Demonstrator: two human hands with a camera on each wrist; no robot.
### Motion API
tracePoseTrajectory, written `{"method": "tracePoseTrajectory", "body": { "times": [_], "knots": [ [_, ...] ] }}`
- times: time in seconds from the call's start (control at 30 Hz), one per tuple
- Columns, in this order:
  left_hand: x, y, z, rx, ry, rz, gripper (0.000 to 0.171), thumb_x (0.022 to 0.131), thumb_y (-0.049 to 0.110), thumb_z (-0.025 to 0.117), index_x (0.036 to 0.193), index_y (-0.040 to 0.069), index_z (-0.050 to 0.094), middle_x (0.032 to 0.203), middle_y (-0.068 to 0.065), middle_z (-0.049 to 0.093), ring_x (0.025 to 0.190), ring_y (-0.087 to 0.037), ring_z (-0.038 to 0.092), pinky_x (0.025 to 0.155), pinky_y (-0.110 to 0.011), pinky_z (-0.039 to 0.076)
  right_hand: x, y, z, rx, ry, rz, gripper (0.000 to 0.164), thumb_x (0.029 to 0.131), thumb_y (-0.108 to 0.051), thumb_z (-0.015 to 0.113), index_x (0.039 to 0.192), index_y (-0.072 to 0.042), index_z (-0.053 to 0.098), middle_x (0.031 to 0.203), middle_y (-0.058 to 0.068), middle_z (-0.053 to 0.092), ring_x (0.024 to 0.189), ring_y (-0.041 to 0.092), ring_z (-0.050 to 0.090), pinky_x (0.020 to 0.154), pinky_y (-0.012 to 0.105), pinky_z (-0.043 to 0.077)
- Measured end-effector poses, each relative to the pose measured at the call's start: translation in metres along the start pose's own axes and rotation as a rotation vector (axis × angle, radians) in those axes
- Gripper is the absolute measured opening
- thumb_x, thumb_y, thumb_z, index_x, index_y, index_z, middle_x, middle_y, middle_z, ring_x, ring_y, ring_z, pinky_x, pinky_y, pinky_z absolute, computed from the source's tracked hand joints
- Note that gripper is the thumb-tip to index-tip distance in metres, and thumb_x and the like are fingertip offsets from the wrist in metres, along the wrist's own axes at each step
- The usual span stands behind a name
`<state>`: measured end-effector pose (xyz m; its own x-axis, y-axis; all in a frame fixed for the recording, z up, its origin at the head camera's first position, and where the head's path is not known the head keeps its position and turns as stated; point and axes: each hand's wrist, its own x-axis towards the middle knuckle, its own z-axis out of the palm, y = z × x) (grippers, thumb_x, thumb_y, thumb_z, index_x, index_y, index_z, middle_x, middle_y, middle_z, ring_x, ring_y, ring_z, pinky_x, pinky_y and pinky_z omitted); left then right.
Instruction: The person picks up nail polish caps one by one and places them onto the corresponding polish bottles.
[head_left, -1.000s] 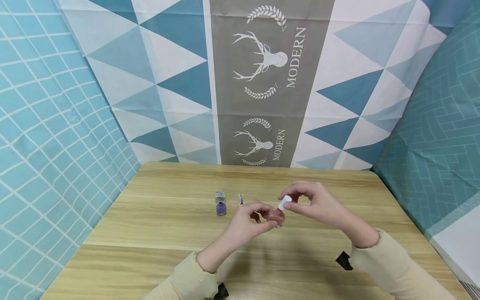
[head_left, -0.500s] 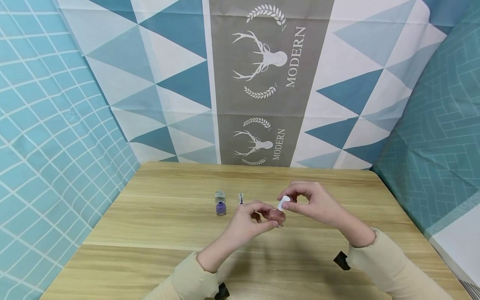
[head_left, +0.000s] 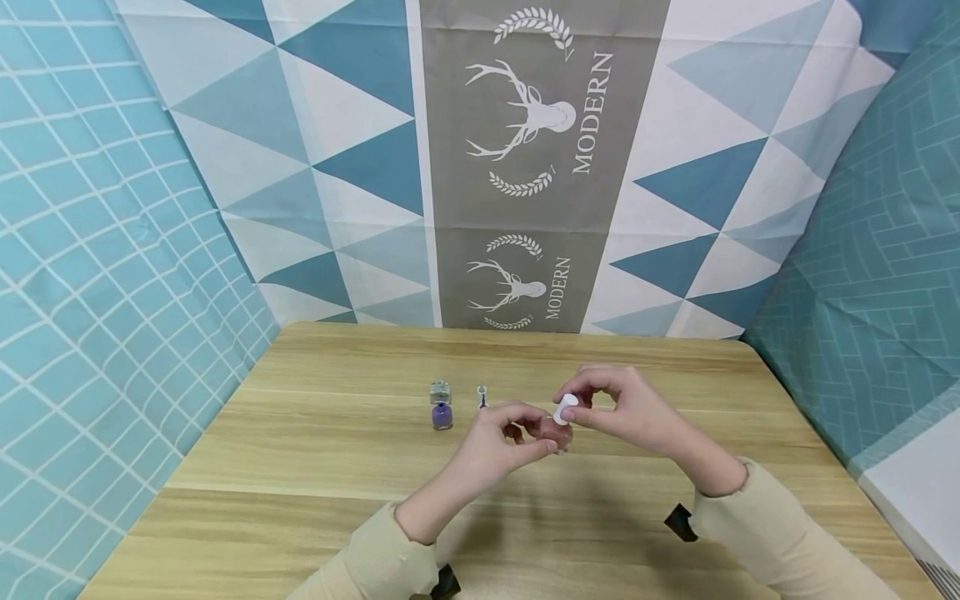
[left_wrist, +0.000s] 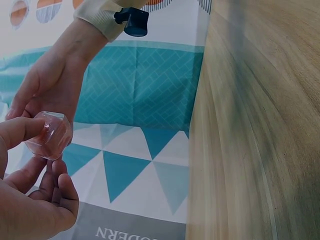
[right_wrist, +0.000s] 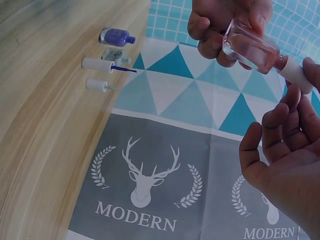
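Since a second ago, the white cylindrical cap (head_left: 566, 409) has come down and closed most of the gap to the pink-filled clear glass bottle (head_left: 556, 433). Pinched between thumb and fingers of my right hand (head_left: 626, 408), that cap meets the bottle's neck; I cannot tell whether it is fully seated, and any brush beneath it is hard to make out. The fingers of my left hand (head_left: 498, 442) are narrowed around the bottle, holding it up off the pale wooden surface (head_left: 337, 467). Its long axis is tilted: from overhead, the cap end leans up and right; at my right wrist, base lies upper left, cap lower right (the picture's edge crops that hand).

Counting all, I have three bottles and three white caps. Two bottles stand on the surface, one of purple glass (right_wrist: 116, 37) and one clear and glittery (right_wrist: 116, 56). Beside them are two caps, one with a purple brush (right_wrist: 98, 65), one with a pale, faint brush (right_wrist: 97, 85). Overhead, my left hand partly hides this pair.
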<state>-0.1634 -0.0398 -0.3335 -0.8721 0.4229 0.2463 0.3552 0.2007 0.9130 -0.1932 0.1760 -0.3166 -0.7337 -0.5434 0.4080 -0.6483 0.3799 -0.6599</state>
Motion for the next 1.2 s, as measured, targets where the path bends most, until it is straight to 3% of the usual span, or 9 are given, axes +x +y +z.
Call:
{"method": "tracePoseTrajectory", "body": {
  "times": [0.43,0.7,0.87,1.2],
  "knots": [
    [0.001,0.0,0.002,-0.006,0.01,-0.012,0.018,0.081,0.005,0.071,0.099,0.003,0.07,0.094,-0.008,0.068,0.085,-0.022,0.057,0.07,-0.023,0.045,0.0,0.0,0.002,0.001,0.018,0.045,0.009,0.083,-0.019,0.073,0.089,-0.023,0.068,0.077,-0.008,0.061,0.072,0.01,0.054,0.067,0.026,0.046],
    [0.011,-0.033,0.009,-0.027,0.025,-0.017,0.02,0.081,0.014,0.074,0.101,0.012,0.07,0.093,0.0,0.068,0.085,-0.021,0.057,0.07,-0.022,0.045,0.002,0.005,0.005,-0.013,0.04,0.035,0.01,0.081,-0.018,0.075,0.084,-0.023,0.066,0.073,-0.008,0.059,0.069,0.009,0.054,0.064,0.024,0.045],
    [0.012,-0.037,0.01,-0.04,0.031,0.001,0.02,0.08,0.017,0.074,0.1,0.015,0.071,0.092,0.002,0.068,0.085,-0.023,0.058,0.069,-0.022,0.046,0.001,0.005,0.006,-0.035,0.078,0.048,0.014,0.078,-0.019,0.078,0.079,-0.023,0.064,0.07,-0.008,0.056,0.068,0.009,0.052,0.06,0.023,0.043],
    [0.012,-0.037,0.012,-0.031,0.059,0.028,0.021,0.079,0.014,0.075,0.099,0.012,0.071,0.09,-0.002,0.068,0.081,-0.015,0.057,0.068,-0.02,0.046,0.001,0.004,0.011,-0.082,0.154,0.072,0.025,0.073,-0.021,0.082,0.072,-0.022,0.057,0.066,-0.009,0.051,0.064,0.012,0.05,0.052,0.021,0.036]
  ]
}}
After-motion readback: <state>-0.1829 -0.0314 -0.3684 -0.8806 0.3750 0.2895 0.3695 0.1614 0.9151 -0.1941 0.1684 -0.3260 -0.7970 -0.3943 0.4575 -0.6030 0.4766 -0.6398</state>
